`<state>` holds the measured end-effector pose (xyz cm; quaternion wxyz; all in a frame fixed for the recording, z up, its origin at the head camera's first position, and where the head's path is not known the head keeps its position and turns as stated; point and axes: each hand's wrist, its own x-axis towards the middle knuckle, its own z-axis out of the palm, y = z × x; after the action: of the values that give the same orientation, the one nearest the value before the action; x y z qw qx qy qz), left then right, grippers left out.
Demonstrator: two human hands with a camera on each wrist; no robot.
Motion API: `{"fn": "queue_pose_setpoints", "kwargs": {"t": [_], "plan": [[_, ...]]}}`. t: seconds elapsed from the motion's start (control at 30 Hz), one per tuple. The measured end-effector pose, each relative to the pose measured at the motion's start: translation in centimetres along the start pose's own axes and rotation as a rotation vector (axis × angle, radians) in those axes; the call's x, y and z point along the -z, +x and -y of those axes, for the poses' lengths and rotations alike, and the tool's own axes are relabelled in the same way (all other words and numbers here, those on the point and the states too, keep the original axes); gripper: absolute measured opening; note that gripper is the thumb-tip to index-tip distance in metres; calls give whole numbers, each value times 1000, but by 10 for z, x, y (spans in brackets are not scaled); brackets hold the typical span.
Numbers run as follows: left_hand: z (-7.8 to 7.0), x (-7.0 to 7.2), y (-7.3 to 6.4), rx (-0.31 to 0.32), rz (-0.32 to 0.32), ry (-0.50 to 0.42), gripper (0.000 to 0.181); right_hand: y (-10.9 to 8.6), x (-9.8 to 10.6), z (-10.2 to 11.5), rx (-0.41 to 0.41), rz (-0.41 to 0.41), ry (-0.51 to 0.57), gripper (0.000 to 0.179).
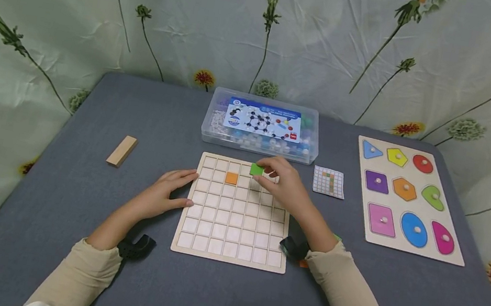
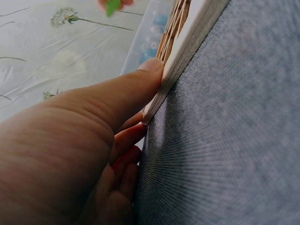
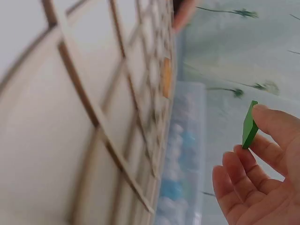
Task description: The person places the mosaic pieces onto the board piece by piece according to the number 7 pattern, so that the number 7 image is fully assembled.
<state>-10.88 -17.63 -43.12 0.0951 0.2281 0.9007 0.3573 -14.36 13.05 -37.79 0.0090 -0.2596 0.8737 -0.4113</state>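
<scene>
My right hand (image 1: 286,184) pinches a green square tile (image 1: 257,169) over the upper part of a wooden grid board (image 1: 227,263). In the right wrist view the green tile (image 3: 250,125) is held between thumb and fingertips, clear of the board. An orange tile (image 1: 231,178) sits in a cell of the second row from the top. At the board's left edge, my left hand (image 1: 158,195) rests with fingers extended. In the left wrist view its thumb (image 2: 136,82) touches the board's side.
Behind the board stands a clear plastic case (image 1: 258,144). A small pattern card (image 1: 329,182) and a shape puzzle board (image 1: 412,199) lie to the right. Off to the left is a wooden block (image 1: 122,151). Green and orange pieces partly show beneath my right forearm.
</scene>
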Motion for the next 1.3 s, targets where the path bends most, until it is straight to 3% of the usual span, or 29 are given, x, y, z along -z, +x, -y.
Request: {"fn": "queue_pose_setpoints", "kwargs": {"t": [0.2,0.4,0.63,0.87,1.07,1.3], "plan": [[0,1,0,0,-5,7,70,14,-24,-12,-50,99,16,28],[0,1,-1,2,-9,27,69,18,-32,-19,-84,182,-50,30],[0,1,-1,4,-8,18,70,17,-32,-19,-116,185,-53,29],[0,1,-1,4,-6,9,70,16,-30,-19,-96,189,-61,24],[0,0,-1,8,-3,4,70,10,-16,-9,-116,197,-6,36],[1,-1,0,2,-9,7,70,-18,26,-2,-88,113,6,42]]}}
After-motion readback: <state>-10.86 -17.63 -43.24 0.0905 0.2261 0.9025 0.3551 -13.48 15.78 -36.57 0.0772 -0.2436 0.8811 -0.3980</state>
